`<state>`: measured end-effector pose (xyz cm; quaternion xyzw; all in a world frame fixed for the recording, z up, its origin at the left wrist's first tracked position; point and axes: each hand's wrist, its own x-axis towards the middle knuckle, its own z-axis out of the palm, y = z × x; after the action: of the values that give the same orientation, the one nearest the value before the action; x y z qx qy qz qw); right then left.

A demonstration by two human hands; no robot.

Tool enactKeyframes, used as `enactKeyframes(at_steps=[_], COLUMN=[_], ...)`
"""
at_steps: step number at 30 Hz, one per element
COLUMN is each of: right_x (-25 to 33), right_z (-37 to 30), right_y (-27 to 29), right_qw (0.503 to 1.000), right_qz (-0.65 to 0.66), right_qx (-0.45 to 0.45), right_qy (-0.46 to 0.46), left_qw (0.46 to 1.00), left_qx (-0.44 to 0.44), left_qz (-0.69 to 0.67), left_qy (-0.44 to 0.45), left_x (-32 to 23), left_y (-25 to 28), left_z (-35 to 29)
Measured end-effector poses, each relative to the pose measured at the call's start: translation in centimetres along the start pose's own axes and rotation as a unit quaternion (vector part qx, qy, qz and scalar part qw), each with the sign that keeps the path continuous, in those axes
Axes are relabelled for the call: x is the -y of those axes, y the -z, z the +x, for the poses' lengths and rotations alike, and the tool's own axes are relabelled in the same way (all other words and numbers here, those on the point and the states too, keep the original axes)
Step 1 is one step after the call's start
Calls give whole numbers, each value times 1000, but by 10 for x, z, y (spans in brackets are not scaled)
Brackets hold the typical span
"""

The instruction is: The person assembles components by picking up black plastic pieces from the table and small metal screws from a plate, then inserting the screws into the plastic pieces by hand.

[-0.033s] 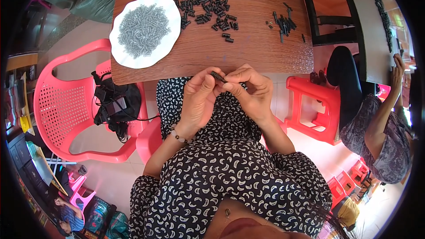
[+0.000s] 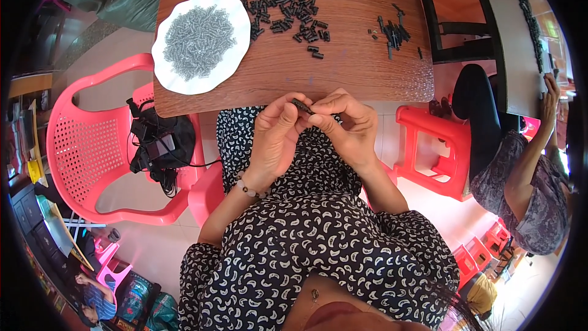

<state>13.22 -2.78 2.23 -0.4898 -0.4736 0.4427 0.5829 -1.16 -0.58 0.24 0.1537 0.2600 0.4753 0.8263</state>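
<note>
In front of the table's near edge, a small slim black piece (image 2: 301,106) is pinched between my two hands. My left hand (image 2: 277,135) grips its left end with thumb and forefinger. The fingertips of my right hand (image 2: 346,124) close on its right end, covering that part. A pile of short black cylindrical pieces (image 2: 297,7) lies on the table beyond my hands. To its left is a white wavy-rimmed plate (image 2: 193,87) heaped with tiny silvery coil-like pieces (image 2: 199,43). Several slim black sticks (image 2: 394,32) lie loose at the right.
The brown wooden table (image 2: 355,73) ends just beyond my hands. A pink chair (image 2: 92,141) at the left holds a black bag with cables (image 2: 160,147). Red stools (image 2: 433,150) stand at the right, near another person (image 2: 520,190) at a side table.
</note>
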Motion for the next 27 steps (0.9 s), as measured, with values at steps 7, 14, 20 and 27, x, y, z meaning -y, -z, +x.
enactKeyframes(at_steps=[7, 14, 20, 27], right_x=[-1, -2, -4, 1], right_z=[-2, -4, -6, -6], right_y=[0, -1, 2, 1], right_qw=[999, 999, 1000, 998], right_qz=[36, 43, -4, -34], right_qx=[6, 11, 4, 5], right_qy=[-5, -7, 28, 55], left_qw=[1000, 994, 995, 998], left_qx=[11, 32, 48, 41], left_qz=[7, -80, -65, -23], left_qy=[4, 68, 58, 29], left_x=[1, 3, 5, 4], left_y=[3, 5, 9, 4], left_z=[1, 4, 3, 0])
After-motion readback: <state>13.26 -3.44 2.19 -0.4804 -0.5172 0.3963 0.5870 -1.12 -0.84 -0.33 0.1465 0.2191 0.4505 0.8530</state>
